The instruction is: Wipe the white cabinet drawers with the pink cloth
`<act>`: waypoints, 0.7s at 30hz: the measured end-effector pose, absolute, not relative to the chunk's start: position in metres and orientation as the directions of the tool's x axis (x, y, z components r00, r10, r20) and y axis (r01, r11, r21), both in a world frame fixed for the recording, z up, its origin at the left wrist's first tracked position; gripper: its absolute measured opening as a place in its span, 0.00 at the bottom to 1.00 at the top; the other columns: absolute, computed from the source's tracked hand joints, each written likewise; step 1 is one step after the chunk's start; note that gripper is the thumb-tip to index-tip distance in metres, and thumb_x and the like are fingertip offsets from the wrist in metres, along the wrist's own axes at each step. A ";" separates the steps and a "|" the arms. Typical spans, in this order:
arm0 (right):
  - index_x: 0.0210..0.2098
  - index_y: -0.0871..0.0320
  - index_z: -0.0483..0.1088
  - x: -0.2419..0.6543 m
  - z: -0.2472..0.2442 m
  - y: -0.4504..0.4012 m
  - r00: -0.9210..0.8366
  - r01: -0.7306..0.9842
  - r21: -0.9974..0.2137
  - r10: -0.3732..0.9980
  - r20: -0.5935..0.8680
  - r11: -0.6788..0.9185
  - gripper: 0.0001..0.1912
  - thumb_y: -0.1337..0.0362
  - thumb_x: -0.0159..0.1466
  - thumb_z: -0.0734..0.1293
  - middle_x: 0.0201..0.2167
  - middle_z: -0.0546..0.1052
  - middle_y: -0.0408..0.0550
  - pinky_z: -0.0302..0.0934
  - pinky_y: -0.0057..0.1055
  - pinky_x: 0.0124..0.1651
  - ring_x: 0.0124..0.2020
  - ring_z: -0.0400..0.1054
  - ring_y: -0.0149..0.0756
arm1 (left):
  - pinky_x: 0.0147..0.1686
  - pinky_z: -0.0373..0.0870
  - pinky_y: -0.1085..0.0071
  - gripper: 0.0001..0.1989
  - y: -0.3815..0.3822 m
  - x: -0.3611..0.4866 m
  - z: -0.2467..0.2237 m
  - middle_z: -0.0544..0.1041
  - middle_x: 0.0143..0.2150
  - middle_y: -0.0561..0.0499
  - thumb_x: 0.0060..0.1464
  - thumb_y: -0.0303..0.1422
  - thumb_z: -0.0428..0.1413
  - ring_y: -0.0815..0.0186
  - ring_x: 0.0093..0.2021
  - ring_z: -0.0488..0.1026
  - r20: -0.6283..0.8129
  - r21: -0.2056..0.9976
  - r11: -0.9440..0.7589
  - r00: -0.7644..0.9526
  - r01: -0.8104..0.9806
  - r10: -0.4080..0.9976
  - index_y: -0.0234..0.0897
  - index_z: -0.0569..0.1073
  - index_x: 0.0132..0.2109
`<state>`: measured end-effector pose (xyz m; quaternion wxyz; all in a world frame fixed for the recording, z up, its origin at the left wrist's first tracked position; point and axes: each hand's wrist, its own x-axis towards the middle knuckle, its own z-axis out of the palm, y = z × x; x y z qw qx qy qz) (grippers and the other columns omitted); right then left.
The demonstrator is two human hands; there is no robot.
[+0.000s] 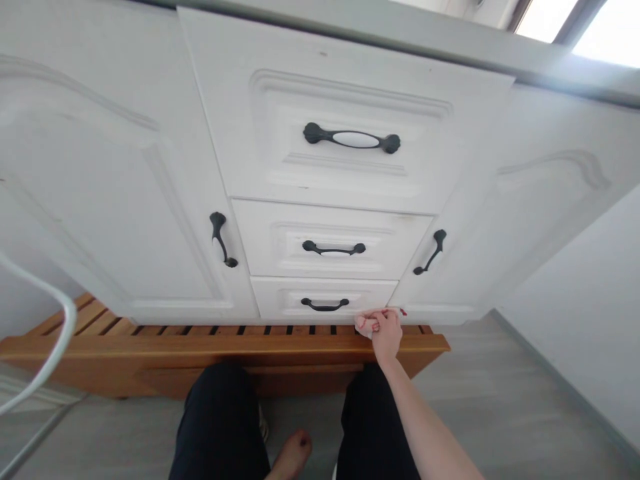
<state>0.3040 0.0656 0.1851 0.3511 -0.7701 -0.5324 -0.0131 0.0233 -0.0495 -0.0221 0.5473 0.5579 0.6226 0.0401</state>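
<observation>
My right hand point(389, 333) presses a bunched pink-and-white cloth point(367, 325) with red marks against the bottom edge of the white cabinet, just below and right of the lowest drawer point(280, 300). The fingers are closed over the cloth. That drawer's dark curved handle point(325, 305) is to the left of the cloth. Low in the view, between my knees, my left hand point(294, 453) appears curled closed. A small dark spot shows at its fingers, and I cannot make out whether it holds anything.
The cabinet has a top drawer point(350, 180), a middle drawer point(255, 233), and a left door point(125, 220) and right door point(480, 233), all closed. A slatted wooden bench point(165, 343) runs along its base. A white cable point(63, 333) curves at left. A wall point(590, 287) stands at right.
</observation>
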 end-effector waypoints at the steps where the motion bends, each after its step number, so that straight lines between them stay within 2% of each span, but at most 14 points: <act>1: 0.33 0.55 0.78 0.299 0.177 0.063 0.438 0.803 -0.567 0.827 0.351 -0.184 0.15 0.73 0.60 0.60 0.37 0.68 0.52 0.55 0.34 0.40 0.41 0.60 0.42 | 0.46 0.67 0.68 0.10 -0.051 0.022 -0.020 0.75 0.28 0.54 0.48 0.22 0.52 0.60 0.44 0.76 -0.622 0.670 0.356 0.231 0.651 0.748 0.42 0.66 0.26; 3: 0.33 0.54 0.78 0.291 0.167 0.059 0.413 0.742 -0.653 0.871 0.267 -0.152 0.13 0.72 0.59 0.62 0.35 0.69 0.50 0.56 0.34 0.41 0.39 0.61 0.41 | 0.47 0.67 0.69 0.09 -0.055 0.020 -0.015 0.77 0.31 0.54 0.47 0.21 0.53 0.61 0.44 0.77 -0.590 0.688 0.322 0.242 0.650 0.771 0.41 0.69 0.27; 8: 0.35 0.55 0.79 0.270 0.175 0.049 0.283 0.498 -0.866 0.953 0.107 -0.051 0.12 0.68 0.55 0.65 0.36 0.74 0.49 0.60 0.39 0.52 0.42 0.67 0.42 | 0.48 0.70 0.68 0.08 -0.052 0.017 -0.003 0.80 0.37 0.51 0.45 0.23 0.56 0.60 0.45 0.77 -0.506 0.738 0.300 0.201 0.604 0.839 0.41 0.74 0.32; 11: 0.39 0.59 0.76 0.254 0.179 0.024 0.255 0.240 -0.962 0.965 -0.067 -0.130 0.14 0.60 0.56 0.66 0.34 0.78 0.51 0.66 0.40 0.47 0.37 0.72 0.43 | 0.59 0.66 0.67 0.14 -0.038 0.021 0.018 0.77 0.51 0.46 0.51 0.33 0.55 0.59 0.55 0.73 -0.383 0.799 0.261 0.124 0.542 0.915 0.40 0.75 0.46; 13: 0.40 0.60 0.75 0.243 0.175 -0.001 0.225 0.048 -0.974 0.953 -0.204 -0.220 0.18 0.53 0.58 0.65 0.30 0.79 0.51 0.68 0.40 0.41 0.33 0.74 0.43 | 0.64 0.60 0.66 0.20 -0.028 0.026 0.046 0.73 0.57 0.44 0.57 0.43 0.51 0.59 0.61 0.68 -0.268 0.864 0.194 0.099 0.464 0.958 0.40 0.73 0.53; 15: 0.37 0.60 0.74 0.231 0.168 -0.029 0.163 -0.215 -0.915 0.912 -0.377 -0.340 0.19 0.50 0.58 0.66 0.27 0.79 0.52 0.69 0.39 0.39 0.31 0.75 0.43 | 0.67 0.58 0.60 0.25 -0.021 0.031 0.083 0.74 0.57 0.44 0.56 0.51 0.51 0.55 0.62 0.68 -0.159 0.952 0.127 0.097 0.279 0.982 0.41 0.74 0.53; 16: 0.35 0.60 0.74 0.224 0.165 -0.041 0.107 -0.355 -0.846 0.882 -0.460 -0.398 0.18 0.50 0.56 0.68 0.26 0.79 0.52 0.70 0.39 0.39 0.31 0.76 0.43 | 0.68 0.57 0.60 0.26 -0.020 0.034 0.102 0.74 0.58 0.45 0.57 0.53 0.51 0.56 0.63 0.67 -0.153 0.973 0.128 0.127 0.191 0.980 0.41 0.73 0.53; 18: 0.33 0.59 0.74 0.213 0.164 -0.061 -0.046 -0.593 -0.649 0.824 -0.565 -0.477 0.17 0.52 0.53 0.72 0.26 0.79 0.52 0.70 0.39 0.41 0.34 0.76 0.45 | 0.67 0.58 0.61 0.27 -0.022 0.040 0.137 0.74 0.60 0.46 0.59 0.54 0.49 0.56 0.64 0.66 -0.252 0.966 0.257 0.271 0.019 0.929 0.41 0.73 0.55; 19: 0.34 0.60 0.74 0.208 0.166 -0.067 -0.108 -0.659 -0.574 0.816 -0.568 -0.486 0.17 0.54 0.52 0.74 0.28 0.80 0.52 0.69 0.39 0.43 0.35 0.77 0.45 | 0.65 0.61 0.60 0.28 -0.025 0.043 0.150 0.74 0.60 0.45 0.59 0.54 0.51 0.55 0.63 0.68 -0.301 0.939 0.339 0.343 -0.053 0.890 0.40 0.72 0.55; 21: 0.41 0.59 0.75 0.201 0.175 -0.072 -0.147 -0.697 -0.559 0.852 -0.503 -0.450 0.21 0.56 0.51 0.76 0.34 0.81 0.52 0.68 0.40 0.48 0.40 0.77 0.44 | 0.62 0.64 0.59 0.31 -0.034 0.046 0.166 0.73 0.61 0.44 0.56 0.53 0.56 0.53 0.62 0.69 -0.318 0.909 0.404 0.449 -0.107 0.835 0.38 0.69 0.59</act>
